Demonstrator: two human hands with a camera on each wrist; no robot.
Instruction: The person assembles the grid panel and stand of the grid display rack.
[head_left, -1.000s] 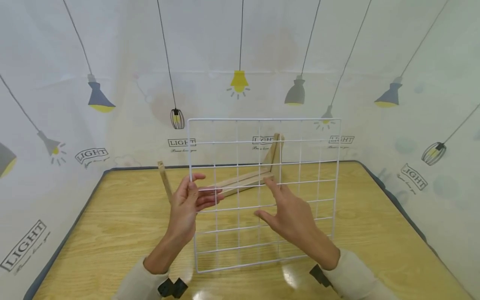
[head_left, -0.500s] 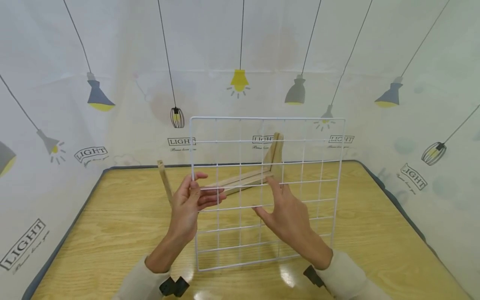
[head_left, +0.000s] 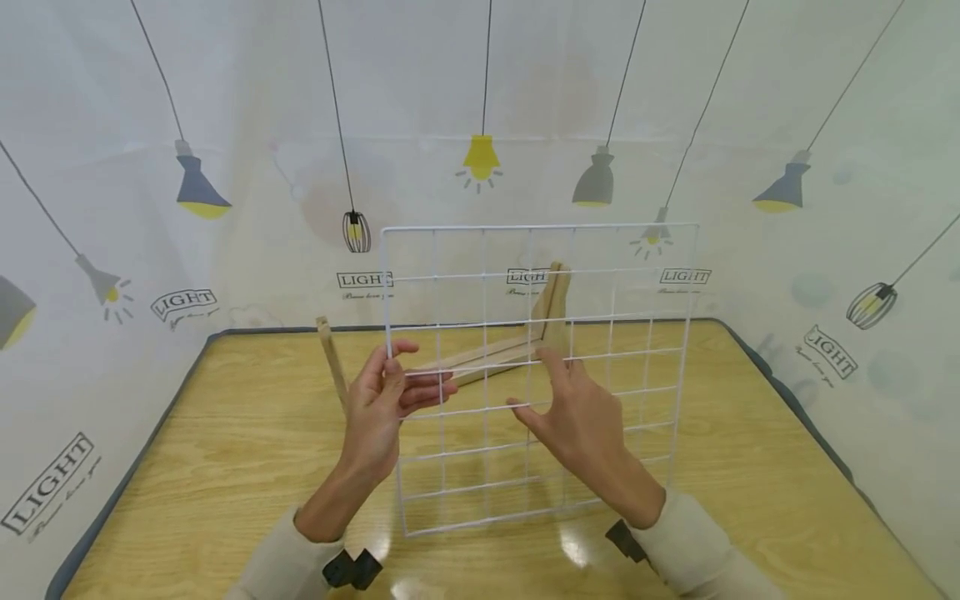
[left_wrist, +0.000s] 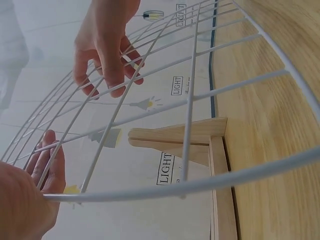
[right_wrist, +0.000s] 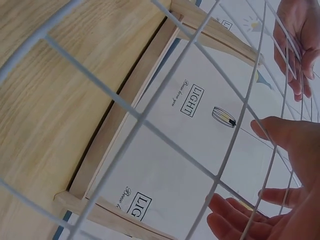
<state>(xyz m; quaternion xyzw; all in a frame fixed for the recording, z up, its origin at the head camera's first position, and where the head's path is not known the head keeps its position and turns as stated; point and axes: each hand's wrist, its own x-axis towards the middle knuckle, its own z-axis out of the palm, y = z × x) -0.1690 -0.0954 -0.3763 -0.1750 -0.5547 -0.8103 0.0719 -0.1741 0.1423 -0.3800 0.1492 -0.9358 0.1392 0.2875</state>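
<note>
A white wire grid panel (head_left: 486, 322) stands upright before me, in the middle of the head view. My left hand (head_left: 375, 408) grips its left side edge, with the thumb in front and the fingers behind. Over the middle of the panel is my right hand (head_left: 581, 417), its thumb and index finger spread wide at the wires. In the right wrist view, wires cross in front of some right fingers (right_wrist: 235, 215), so these reach through the mesh. Behind the panel a light wooden frame (head_left: 557, 304) is partly covered by the hands and wires.
The wood-grain table (head_left: 225, 450) spreads beneath both hands. Beyond its dark edge rises a pale backdrop (head_left: 420, 183) printed with hanging lamps. Left of the left hand a slim wooden upright (head_left: 330, 354) of the frame leans.
Both the panel and my left hand have shifted slightly up and to the right. The right thumb has risen to one of the cross wires. The wooden frame has stayed in place.
</note>
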